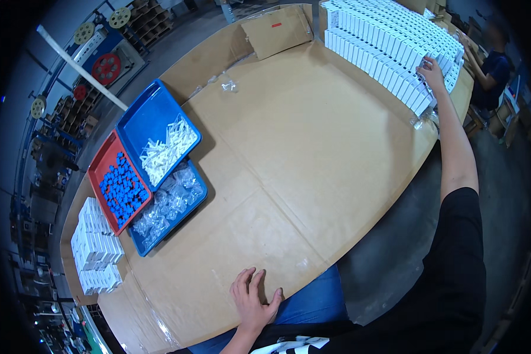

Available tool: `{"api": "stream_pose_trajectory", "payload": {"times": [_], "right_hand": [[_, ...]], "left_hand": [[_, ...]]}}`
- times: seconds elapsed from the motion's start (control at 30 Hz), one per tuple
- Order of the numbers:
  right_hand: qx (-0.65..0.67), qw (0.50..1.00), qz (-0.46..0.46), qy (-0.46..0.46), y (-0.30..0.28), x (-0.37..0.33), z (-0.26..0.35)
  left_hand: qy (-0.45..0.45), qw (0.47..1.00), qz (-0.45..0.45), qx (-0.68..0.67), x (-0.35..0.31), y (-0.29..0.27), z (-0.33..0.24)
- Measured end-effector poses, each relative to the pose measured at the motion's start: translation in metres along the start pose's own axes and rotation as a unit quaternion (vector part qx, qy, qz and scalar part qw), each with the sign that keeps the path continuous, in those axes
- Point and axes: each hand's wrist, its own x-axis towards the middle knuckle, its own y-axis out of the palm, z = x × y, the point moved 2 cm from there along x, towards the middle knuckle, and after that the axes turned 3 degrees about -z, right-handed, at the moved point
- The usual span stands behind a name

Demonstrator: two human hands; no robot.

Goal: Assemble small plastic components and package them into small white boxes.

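At the far right of the table, my right hand (432,74) reaches out to rows of small white boxes (371,56). Its fingers are bent and closed on one of the boxes near the front of the stack. How far that box is lifted from its neighbours is too small to tell. My left hand (253,301) rests near the table's front edge, fingers spread over the cardboard-covered tabletop (265,165), holding nothing.
On the left lie a blue tray (137,115) of white plastic pieces, a red tray (103,156) of small blue parts, and a lower blue tray (189,206) of clear bags. White box stacks (94,248) stand beside them. Another person (491,68) sits at the far right.
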Motion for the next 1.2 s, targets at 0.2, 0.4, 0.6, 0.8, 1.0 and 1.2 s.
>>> {"api": "stream_pose_trajectory", "payload": {"times": [0.2,0.4,0.6,0.8,1.0,1.2], "right_hand": [[0.027,1.0,0.005,-0.01,0.021,0.0,-0.007],[0.232,0.968,-0.068,-0.066,-0.026,-0.009,0.007],[0.077,0.949,0.263,-0.157,0.049,-0.338,0.129],[0.039,0.894,0.443,-0.047,0.076,-0.564,0.27],[0.142,0.835,0.522,-0.102,0.115,-0.681,0.353],[0.198,0.799,0.542,-0.167,0.216,-0.711,0.469]], "left_hand": [[-0.008,1.0,-0.01,-0.004,-0.002,-0.004,-0.005],[0.024,0.995,-0.066,-0.064,0.0,-0.01,0.0],[0.037,0.988,-0.125,-0.083,-0.019,-0.014,0.016],[0.034,0.962,-0.138,-0.234,-0.044,-0.043,0.037],[0.009,0.977,-0.159,-0.143,-0.087,-0.125,0.144],[-0.044,0.99,-0.134,0.01,-0.162,-0.229,0.327]]}}
